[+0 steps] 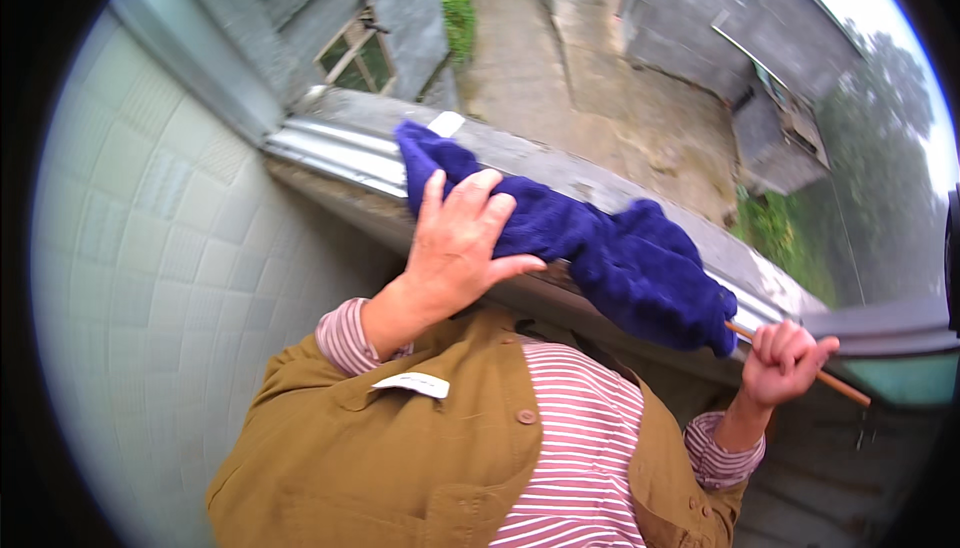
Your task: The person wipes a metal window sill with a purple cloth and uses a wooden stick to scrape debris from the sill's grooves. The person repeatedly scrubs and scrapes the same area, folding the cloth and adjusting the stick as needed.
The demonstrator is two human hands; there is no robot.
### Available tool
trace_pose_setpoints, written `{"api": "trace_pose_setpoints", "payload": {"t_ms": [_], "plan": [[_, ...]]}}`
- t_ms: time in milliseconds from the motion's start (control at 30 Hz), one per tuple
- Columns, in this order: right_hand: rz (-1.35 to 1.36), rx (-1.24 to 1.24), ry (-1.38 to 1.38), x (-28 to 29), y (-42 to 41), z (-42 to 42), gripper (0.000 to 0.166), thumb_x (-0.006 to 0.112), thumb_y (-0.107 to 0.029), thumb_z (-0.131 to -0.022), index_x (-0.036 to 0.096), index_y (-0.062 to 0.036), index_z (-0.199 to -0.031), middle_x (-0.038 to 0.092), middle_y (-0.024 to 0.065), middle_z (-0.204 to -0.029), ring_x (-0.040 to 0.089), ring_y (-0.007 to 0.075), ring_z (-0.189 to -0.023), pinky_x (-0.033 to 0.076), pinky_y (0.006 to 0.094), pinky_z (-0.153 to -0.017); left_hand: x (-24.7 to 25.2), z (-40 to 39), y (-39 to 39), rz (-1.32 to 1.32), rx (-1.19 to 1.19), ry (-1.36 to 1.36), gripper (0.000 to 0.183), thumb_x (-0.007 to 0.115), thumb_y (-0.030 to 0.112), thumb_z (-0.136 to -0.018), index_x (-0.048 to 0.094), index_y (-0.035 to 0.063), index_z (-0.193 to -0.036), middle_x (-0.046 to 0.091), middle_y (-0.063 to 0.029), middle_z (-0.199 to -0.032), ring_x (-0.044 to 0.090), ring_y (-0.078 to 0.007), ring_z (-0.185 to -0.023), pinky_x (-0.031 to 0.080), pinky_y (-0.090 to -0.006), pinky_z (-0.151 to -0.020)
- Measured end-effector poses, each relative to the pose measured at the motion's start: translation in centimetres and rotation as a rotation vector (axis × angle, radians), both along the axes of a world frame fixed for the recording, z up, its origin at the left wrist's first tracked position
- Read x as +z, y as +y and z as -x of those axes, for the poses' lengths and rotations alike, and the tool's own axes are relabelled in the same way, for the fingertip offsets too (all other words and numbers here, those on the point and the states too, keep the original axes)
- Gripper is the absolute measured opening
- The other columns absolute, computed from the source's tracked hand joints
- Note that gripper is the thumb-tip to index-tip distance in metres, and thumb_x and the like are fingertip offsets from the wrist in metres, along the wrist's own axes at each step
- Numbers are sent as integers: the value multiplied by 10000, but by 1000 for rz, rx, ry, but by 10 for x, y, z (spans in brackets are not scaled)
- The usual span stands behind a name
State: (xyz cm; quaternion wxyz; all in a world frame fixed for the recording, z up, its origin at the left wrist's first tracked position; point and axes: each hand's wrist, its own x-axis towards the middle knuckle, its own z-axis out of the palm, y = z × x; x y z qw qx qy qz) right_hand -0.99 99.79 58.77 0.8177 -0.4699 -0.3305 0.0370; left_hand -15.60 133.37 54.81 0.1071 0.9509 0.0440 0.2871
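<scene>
A dark blue plush cloth (637, 263) lies bunched along the windowsill, over the metal window track (337, 154). My left hand (457, 240) rests palm down on the cloth's left part, fingers spread and thumb stretched out to the right. At the cloth's right end a thin wooden stick (847, 389) comes out of the fabric. My right hand (780, 364) is closed around this stick with its thumb pointing outward. How far the stick runs inside the cloth is hidden.
A tiled wall (165, 210) rises at the left. A small white piece (446, 124) lies on the concrete outer ledge (540, 150). Beyond the opening, a concrete yard (600, 97) lies well below, between grey buildings (697, 15). A window frame (892, 323) stands at the right.
</scene>
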Motion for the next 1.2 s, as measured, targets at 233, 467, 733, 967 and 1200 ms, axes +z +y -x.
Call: {"api": "trace_pose_setpoints", "payload": {"t_ms": [233,467,733,967,1200], "plan": [[-36,288,-74,-15,107,22,621,204,-427,-1034,278,-135,-490,248,-30,-468,202,108,-384,176,262,-398,-5,40,48,76,69,-115,572,729,496,-698,584,74,-1055,564,-140,-1127,526,-317,-1104,390,-454,-965],[808,184,-454,31,174,21,567,321,-336,-1023,657,48,-776,628,171,-851,625,254,-768,512,340,-703,-5,66,102,65,274,-146,542,732,477,-714,570,94,-1060,502,-181,-1212,475,-360,-1155,370,-477,-987],[949,493,-364,35,256,31,514,383,-343,-1014,656,90,-979,665,214,-949,688,271,-822,572,325,-711,2,90,163,132,475,-204,397,759,303,-718,600,65,-993,558,-183,-1180,532,-352,-1107,441,-427,-938],[909,589,-274,18,389,65,368,432,-218,-1002,670,61,-976,703,153,-853,691,198,-778,562,291,-697,-8,88,191,301,409,-527,133,644,-15,-791,549,1,-882,638,-174,-1038,608,-347,-988,492,-407,-867],[730,585,-165,-13,482,100,368,471,-251,-993,679,52,-988,711,125,-849,686,165,-756,555,277,-697,14,89,219,68,404,-627,147,609,-77,-768,547,-39,-895,616,-176,-1026,604,-374,-995,511,-414,-845]]}}
